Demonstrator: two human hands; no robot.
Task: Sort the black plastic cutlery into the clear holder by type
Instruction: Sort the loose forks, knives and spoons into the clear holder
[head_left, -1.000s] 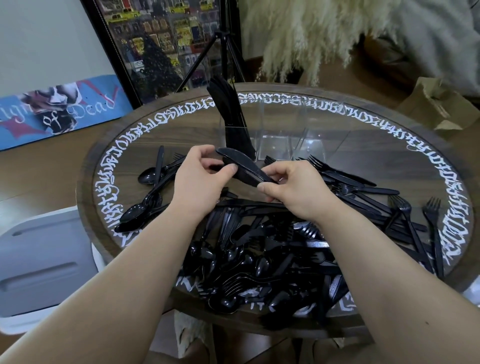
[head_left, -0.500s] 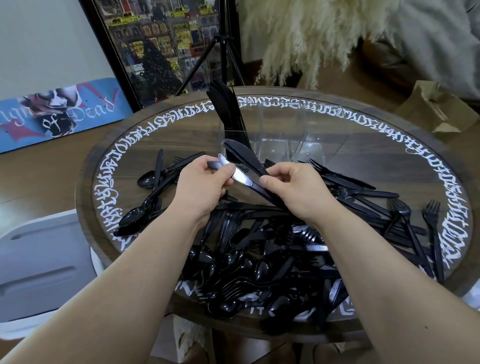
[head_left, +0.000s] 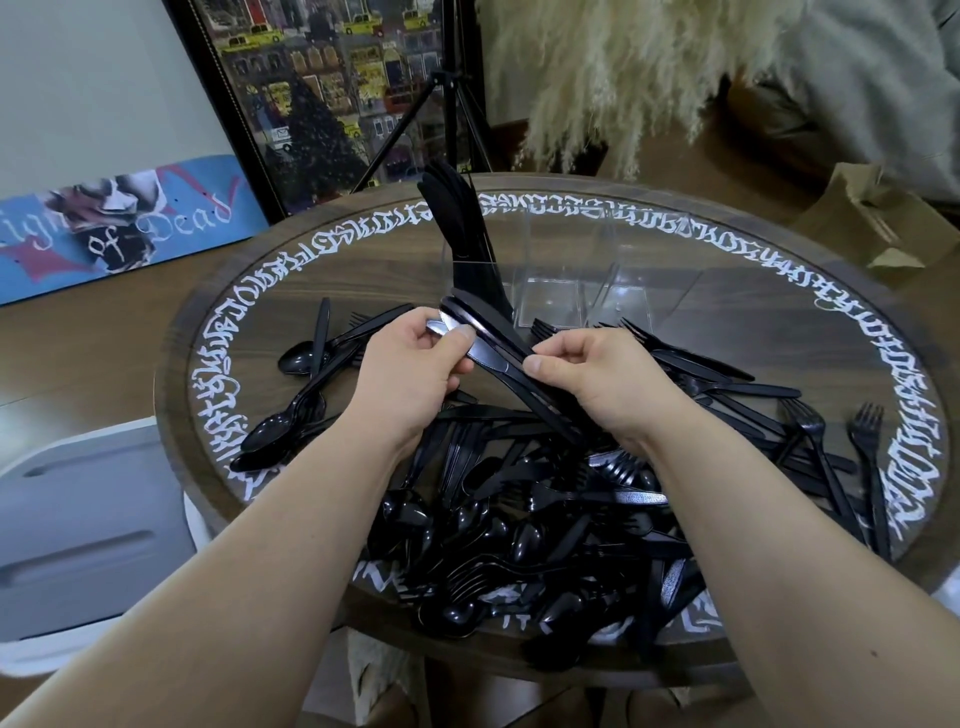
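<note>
A small stack of black plastic knives (head_left: 498, 358) is held between both hands above the table. My left hand (head_left: 410, 374) pinches the blade end of the knives, my right hand (head_left: 597, 374) grips them at the handles. Just behind stands the clear holder (head_left: 576, 291), with several black knives (head_left: 457, 218) upright in its left compartment; its other compartments look bare. A big heap of black cutlery (head_left: 530, 530) lies under my wrists. Loose spoons (head_left: 296, 400) lie to the left, forks (head_left: 810, 431) to the right.
The round wooden table (head_left: 779, 291) has a white lettered rim. A white chair (head_left: 78, 530) stands at the lower left, a brown paper bag (head_left: 872, 218) at the right. A tripod (head_left: 447, 104), a framed picture and pampas grass stand behind the table.
Both hands have lifted the knives slightly and squared them into a tighter stack; the left hand's pinch has shifted on the blade end.
</note>
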